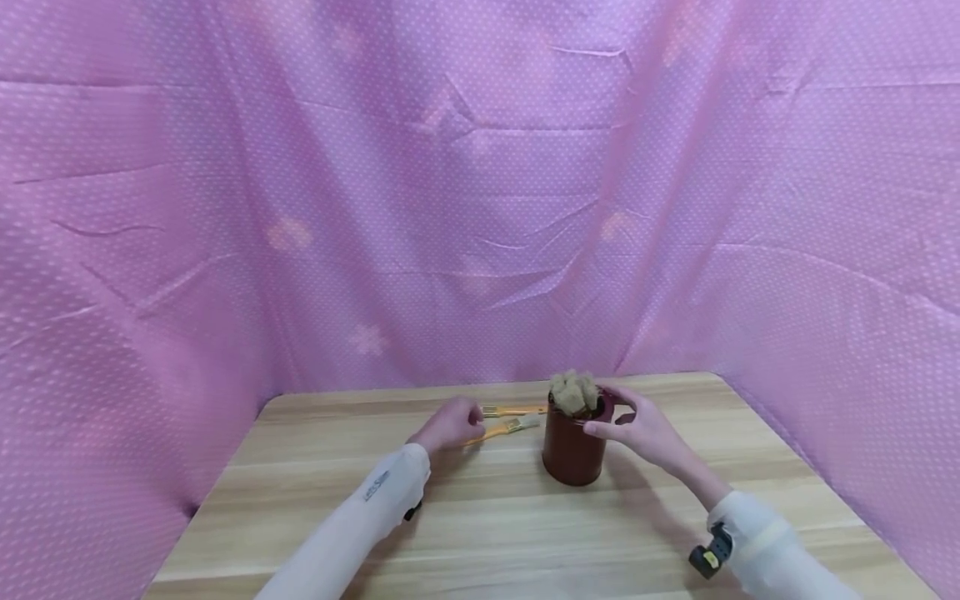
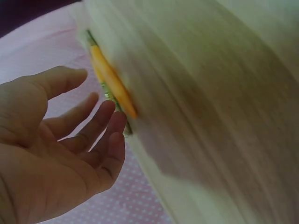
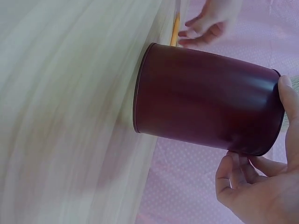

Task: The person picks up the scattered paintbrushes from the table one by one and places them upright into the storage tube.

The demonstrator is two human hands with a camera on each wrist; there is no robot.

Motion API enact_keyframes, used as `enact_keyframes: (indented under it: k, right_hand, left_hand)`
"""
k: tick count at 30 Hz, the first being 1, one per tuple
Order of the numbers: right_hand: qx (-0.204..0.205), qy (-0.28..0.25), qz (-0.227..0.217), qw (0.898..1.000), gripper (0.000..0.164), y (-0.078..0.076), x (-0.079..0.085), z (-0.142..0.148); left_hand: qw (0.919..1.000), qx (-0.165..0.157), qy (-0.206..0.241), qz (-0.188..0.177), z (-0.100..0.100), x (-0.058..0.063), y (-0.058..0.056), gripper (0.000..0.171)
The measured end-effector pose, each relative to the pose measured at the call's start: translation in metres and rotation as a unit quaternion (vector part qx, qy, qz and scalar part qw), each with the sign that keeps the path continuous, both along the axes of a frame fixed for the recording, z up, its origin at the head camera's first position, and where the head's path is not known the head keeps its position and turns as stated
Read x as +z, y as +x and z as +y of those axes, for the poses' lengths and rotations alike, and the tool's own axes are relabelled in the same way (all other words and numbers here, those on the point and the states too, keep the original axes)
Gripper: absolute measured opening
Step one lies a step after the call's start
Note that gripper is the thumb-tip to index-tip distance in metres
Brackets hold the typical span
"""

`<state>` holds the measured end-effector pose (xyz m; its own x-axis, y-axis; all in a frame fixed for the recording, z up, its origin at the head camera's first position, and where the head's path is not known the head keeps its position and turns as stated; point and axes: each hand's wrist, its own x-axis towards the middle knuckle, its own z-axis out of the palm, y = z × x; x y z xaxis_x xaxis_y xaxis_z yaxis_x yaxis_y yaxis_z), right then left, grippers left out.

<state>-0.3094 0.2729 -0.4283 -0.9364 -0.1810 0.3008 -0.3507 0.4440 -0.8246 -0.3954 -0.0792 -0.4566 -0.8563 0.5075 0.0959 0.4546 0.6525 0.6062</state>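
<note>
A dark reddish-brown cylindrical pot (image 1: 573,454) stands upright on the table, right of centre. Pale tan, bristly bunches (image 1: 574,393) stick out of its top. My right hand (image 1: 651,432) holds the pot at its rim, thumb on one side and fingers on the other, as the right wrist view also shows. Left of the pot lie two paintbrushes with orange handles: a nearer one (image 1: 513,426) with pale bristles, and a farther one (image 1: 517,410). Beside them is my left hand (image 1: 452,422); in the left wrist view its fingers are loosely bent, close to an orange handle (image 2: 112,79).
The wood-grain table (image 1: 480,533) has rounded far corners. Pink dotted cloth (image 1: 465,208) hangs behind it and along both sides. A black wrist device (image 1: 711,552) sits on my right sleeve.
</note>
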Motion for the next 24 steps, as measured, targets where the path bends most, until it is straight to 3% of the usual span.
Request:
enact_keyframes:
  k: [5,12,17,24]
  right_hand:
    - [-0.016,0.013,0.002,1.000,0.076,0.002,0.001,0.013]
    - [-0.033,0.013,-0.005,0.999,0.077,0.007,0.002,0.023]
    - [-0.034,0.006,-0.007,0.999,0.077,0.008,0.002,0.025]
    - [-0.034,-0.006,-0.004,0.999,0.075,0.008,-0.001,0.024]
  left_hand:
    - [0.9995,0.012,-0.018,-0.024,0.002,-0.010,-0.009,0.025]
    - [0.9983,0.020,-0.054,0.011,0.007,-0.007,-0.011,0.007]
    - [0.9962,0.038,-0.077,0.018,0.012,-0.006,-0.012,0.009]
    - [0.9946,0.037,-0.093,0.025,0.017,-0.009,-0.018,0.009]
